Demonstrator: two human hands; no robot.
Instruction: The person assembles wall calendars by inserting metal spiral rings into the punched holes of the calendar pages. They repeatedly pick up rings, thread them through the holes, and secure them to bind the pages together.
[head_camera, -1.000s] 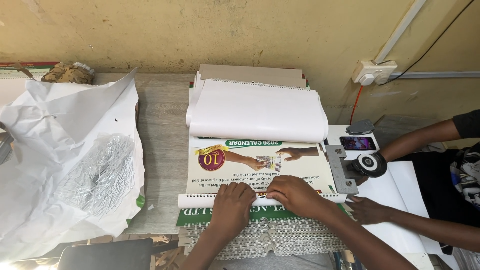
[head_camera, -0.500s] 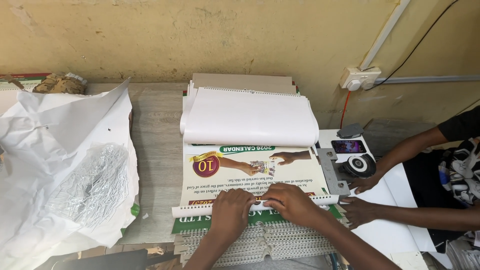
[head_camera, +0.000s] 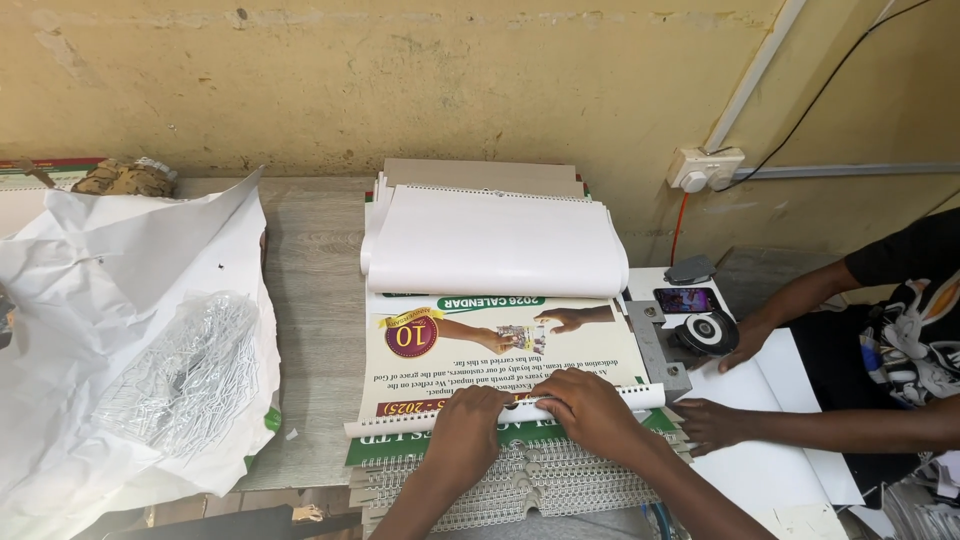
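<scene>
At the near table edge, the white binding strip (head_camera: 505, 408) runs left-right across the calendar sheets (head_camera: 500, 350). Left hand (head_camera: 468, 428) and right hand (head_camera: 590, 408) both sit on its middle, fingers together, pressing flat. Right hand lies nearer the strip's right end.

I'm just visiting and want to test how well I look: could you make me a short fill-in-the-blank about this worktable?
1. Both of the person's hands, left hand and right hand, press on the ____ binding comb at the calendar's near edge.
2. The crumpled paper with the wire pile lies to the ____ of the calendar.
3. The phone lies beside a co-worker's hand, on the ____.

Missing words: white; left; right
</scene>
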